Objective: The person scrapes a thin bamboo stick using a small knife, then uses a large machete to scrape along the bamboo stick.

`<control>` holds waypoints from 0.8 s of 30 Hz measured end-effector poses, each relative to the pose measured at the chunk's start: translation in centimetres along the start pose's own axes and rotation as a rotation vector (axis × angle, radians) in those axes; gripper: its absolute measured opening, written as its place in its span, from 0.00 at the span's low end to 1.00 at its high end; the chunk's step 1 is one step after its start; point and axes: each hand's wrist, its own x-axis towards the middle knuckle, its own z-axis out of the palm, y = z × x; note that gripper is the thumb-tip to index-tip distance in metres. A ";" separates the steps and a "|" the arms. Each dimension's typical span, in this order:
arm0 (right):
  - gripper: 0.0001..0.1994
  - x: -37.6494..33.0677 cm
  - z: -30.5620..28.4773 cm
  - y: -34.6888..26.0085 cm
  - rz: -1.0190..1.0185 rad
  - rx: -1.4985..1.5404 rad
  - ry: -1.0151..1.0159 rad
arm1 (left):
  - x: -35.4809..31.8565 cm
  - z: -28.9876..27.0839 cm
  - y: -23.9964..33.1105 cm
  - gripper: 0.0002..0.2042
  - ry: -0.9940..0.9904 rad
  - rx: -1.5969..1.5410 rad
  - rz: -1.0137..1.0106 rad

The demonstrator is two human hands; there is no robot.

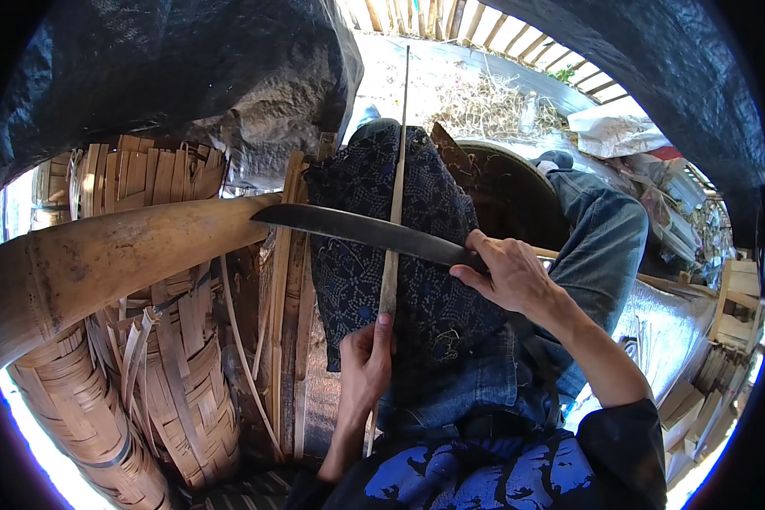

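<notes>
Closest to me, the dark shirt [612, 446] has a bold blue print across its front, rumpled by folds. Just past it, the left hand [367, 355] has its grip pinched on the lower end of a pale bamboo strip [397, 191], thumb laid along it, the strip standing away from the body over a blue patterned cloth [348, 285] spread on the lap. The right hand [512, 270] has its grip wrapped tight around a long dark knife [357, 227], whose blade lies crosswise over the strip; whether it touches, I can't tell. Leftward it's cramped: the knife's tip reaches the end of a thick bamboo pole [127, 251], with woven bamboo rolls [191, 374] packed underneath. To the right, a jeans-clad leg [608, 225] and a dark round container [518, 200] hem things in. Beyond the strip's thin tip, sunlit ground [399, 81] opens toward a slatted fence [476, 25].
</notes>
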 end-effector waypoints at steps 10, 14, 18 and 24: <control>0.27 1.4 -2.0 -0.5 0.153 -0.054 -0.092 | -0.2 0.2 -0.2 0.25 0.006 -0.048 0.009; 0.28 1.5 -1.3 0.7 0.097 -0.024 -0.064 | -0.4 0.2 0.1 0.24 0.016 -0.005 -0.007; 0.28 1.6 -1.2 1.1 0.083 -0.031 -0.054 | -0.6 0.5 0.0 0.23 0.017 -0.071 -0.027; 0.29 2.6 -1.7 0.7 0.101 -0.032 -0.146 | -1.6 0.2 0.1 0.23 0.054 -0.039 -0.063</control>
